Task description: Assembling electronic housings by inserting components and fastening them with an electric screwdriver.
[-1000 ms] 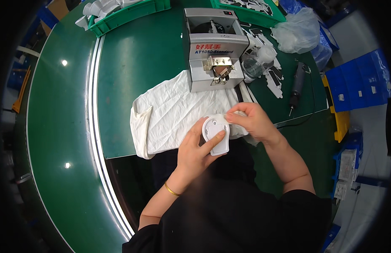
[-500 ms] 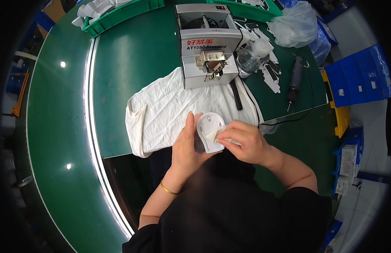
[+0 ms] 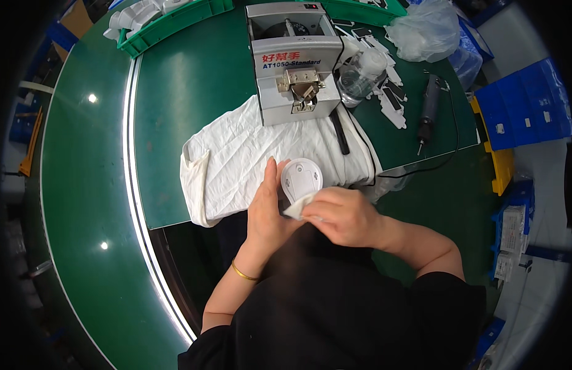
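A white plastic housing (image 3: pixel 302 175), rounded at its far end and hollow on the side facing up, rests in my left hand (image 3: pixel 264 213). The left thumb points up beside its rim, and the other fingers are mostly hidden under it. My right hand (image 3: pixel 344 217) pinches a small white wiping cloth (image 3: pixel 296 206) against the housing's near end. That end is covered by the cloth and fingers. Beneath and beyond my hands, a white cloth (image 3: pixel 227 157) is spread over the table's front edge.
A grey tape dispenser (image 3: pixel 298 80) stands beyond the cloth, with a black stick (image 3: pixel 339 134) beside it. To its right are a clear bottle (image 3: pixel 357 86), flat white parts (image 3: pixel 394 111) and an electric screwdriver (image 3: pixel 428 114). Green crates (image 3: pixel 175 26) line the table's back.
My right hand has drawn the wiping cloth from inside the housing toward its near end. The whole view has shifted slightly, and my left hand keeps its hold.
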A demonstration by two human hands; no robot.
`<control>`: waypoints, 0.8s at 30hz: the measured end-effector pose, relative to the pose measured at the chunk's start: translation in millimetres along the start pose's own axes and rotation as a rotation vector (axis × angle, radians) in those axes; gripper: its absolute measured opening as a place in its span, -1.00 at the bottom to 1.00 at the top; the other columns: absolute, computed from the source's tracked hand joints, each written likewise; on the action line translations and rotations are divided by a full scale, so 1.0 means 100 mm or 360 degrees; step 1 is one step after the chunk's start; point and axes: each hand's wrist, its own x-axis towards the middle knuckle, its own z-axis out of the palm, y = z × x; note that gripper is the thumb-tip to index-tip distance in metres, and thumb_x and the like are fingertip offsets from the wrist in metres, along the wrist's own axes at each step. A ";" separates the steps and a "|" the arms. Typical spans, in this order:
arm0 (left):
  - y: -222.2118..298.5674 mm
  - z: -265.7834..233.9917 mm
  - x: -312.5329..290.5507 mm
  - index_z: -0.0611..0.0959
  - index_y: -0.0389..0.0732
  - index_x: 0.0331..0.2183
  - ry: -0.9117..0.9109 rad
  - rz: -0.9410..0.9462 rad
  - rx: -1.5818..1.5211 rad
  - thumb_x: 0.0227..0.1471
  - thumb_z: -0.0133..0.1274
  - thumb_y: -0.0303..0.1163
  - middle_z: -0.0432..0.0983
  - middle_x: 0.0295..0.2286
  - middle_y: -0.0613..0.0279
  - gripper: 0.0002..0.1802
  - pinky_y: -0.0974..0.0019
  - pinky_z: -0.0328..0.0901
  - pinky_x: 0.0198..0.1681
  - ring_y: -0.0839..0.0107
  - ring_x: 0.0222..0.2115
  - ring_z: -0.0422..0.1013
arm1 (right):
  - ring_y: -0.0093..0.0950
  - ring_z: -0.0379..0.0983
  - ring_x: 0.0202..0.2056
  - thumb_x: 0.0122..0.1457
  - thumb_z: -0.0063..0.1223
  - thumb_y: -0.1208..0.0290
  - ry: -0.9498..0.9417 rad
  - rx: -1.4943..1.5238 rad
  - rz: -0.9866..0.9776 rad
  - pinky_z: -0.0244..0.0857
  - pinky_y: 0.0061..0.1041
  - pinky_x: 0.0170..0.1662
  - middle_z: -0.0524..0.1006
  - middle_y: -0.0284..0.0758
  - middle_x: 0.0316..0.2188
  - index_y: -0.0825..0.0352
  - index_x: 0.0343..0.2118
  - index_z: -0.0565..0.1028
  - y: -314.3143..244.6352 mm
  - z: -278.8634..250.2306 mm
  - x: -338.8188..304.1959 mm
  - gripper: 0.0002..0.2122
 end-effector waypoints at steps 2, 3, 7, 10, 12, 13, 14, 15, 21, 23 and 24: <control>0.00 0.01 0.00 -0.05 -0.30 0.29 0.0006 0.0014 0.0046 -0.37 0.49 -0.41 0.32 0.10 -0.21 0.33 0.15 0.33 0.08 -0.01 0.05 0.39 | -0.32 0.50 -0.41 -0.02 0.24 0.57 -0.0044 -0.0097 -0.0028 0.40 -0.42 -0.38 0.52 -0.29 -0.43 0.32 -0.38 0.56 0.00 0.04 0.00 -0.88; -0.01 0.03 -0.01 -0.04 -0.31 0.29 0.0013 0.0018 0.0055 -0.37 0.49 -0.39 0.33 0.09 -0.21 0.34 0.14 0.33 0.08 -0.01 0.04 0.39 | -0.31 0.50 -0.41 -0.02 0.23 0.57 -0.0051 -0.0072 -0.0045 0.40 -0.42 -0.38 0.52 -0.29 -0.42 0.32 -0.38 0.56 0.02 0.02 -0.01 -0.88; 0.02 0.05 0.00 -0.03 -0.34 0.29 0.0040 0.0000 0.0071 -0.37 0.51 -0.33 0.35 0.07 -0.21 0.34 0.14 0.33 0.07 0.02 0.04 0.40 | -0.27 0.50 -0.37 0.02 0.21 0.53 -0.0249 0.0108 0.0097 0.39 -0.40 -0.30 0.52 -0.28 -0.42 0.31 -0.38 0.56 0.25 -0.37 -0.04 -0.91; 0.09 0.04 0.05 0.02 -0.38 0.27 0.0097 0.0012 0.0131 -0.40 0.51 -0.35 0.41 0.03 -0.14 0.32 0.17 0.37 0.00 0.03 -0.02 0.43 | -0.24 0.46 -0.33 0.07 0.14 0.46 -0.0024 -0.0433 0.0158 0.35 -0.35 -0.24 0.52 -0.21 -0.40 0.36 -0.35 0.57 0.63 -0.93 -0.05 -0.89; 0.10 -0.01 0.06 0.01 -0.34 0.27 0.0075 -0.0105 0.0034 -0.38 0.50 -0.35 0.41 0.02 -0.13 0.31 0.17 0.36 0.03 0.06 -0.01 0.43 | -0.20 0.44 -0.15 -0.02 0.26 0.39 0.0347 -0.0988 0.0387 0.29 -0.33 -0.07 0.55 -0.18 -0.25 0.37 -0.21 0.57 0.66 -1.12 0.06 -0.71; 0.11 -0.04 0.07 0.00 -0.31 0.28 0.0041 -0.0229 -0.0074 -0.35 0.50 -0.35 0.42 0.01 -0.12 0.30 0.17 0.34 0.05 0.10 0.00 0.42 | -0.19 0.44 -0.13 -0.05 0.29 0.40 0.0447 -0.1108 0.0343 0.29 -0.32 -0.04 0.55 -0.18 -0.23 0.37 -0.18 0.57 0.60 -1.16 0.11 -0.67; 0.07 -0.07 0.07 0.00 -0.31 0.28 0.0082 -0.0222 -0.0042 -0.35 0.50 -0.35 0.42 0.01 -0.12 0.30 0.17 0.34 0.05 0.10 0.00 0.42 | -0.19 0.44 -0.10 -0.08 0.32 0.40 0.0547 -0.1214 0.0286 0.28 -0.32 -0.02 0.55 -0.18 -0.20 0.37 -0.16 0.56 0.53 -1.12 0.15 -0.63; 0.03 -0.07 0.07 -0.01 -0.29 0.28 0.0139 -0.0374 -0.0507 -0.32 0.49 -0.36 0.41 0.01 -0.11 0.28 0.18 0.31 0.07 0.13 0.02 0.40 | -0.22 0.44 -0.07 -0.10 0.34 0.41 0.0541 -0.0867 0.0330 0.28 -0.34 0.01 0.56 -0.19 -0.18 0.38 -0.14 0.56 0.51 -1.05 0.15 -0.60; 0.24 -0.17 0.12 0.14 -0.19 0.25 0.0555 -0.0693 -0.1225 0.05 0.07 -0.53 0.37 -0.01 0.10 -0.23 0.30 0.32 0.00 0.40 -0.06 0.37 | -0.51 0.37 0.02 0.00 0.38 0.43 -0.0130 0.1243 0.0775 0.30 -0.46 0.07 0.44 -0.27 -0.01 0.43 0.18 0.26 0.13 0.08 0.04 -0.32; 0.23 -0.26 0.04 0.16 -0.19 0.25 0.0512 -0.0820 -0.1171 0.05 0.07 -0.55 0.36 -0.02 0.07 -0.24 0.31 0.31 0.00 0.40 -0.04 0.34 | -0.52 0.42 -0.09 0.08 0.30 0.37 -0.0077 0.0980 0.0780 0.33 -0.48 -0.03 0.50 -0.25 -0.11 0.38 0.10 0.33 0.04 0.23 0.08 -0.46; 0.27 -0.31 0.01 0.15 -0.19 0.25 0.0483 -0.0907 -0.1128 0.06 0.06 -0.56 0.36 0.01 0.05 -0.24 0.30 0.31 0.00 0.38 -0.03 0.34 | -0.56 0.42 -0.11 0.09 0.28 0.38 -0.0048 0.1140 0.0765 0.33 -0.51 -0.05 0.50 -0.27 -0.15 0.38 0.06 0.35 0.04 0.27 0.10 -0.50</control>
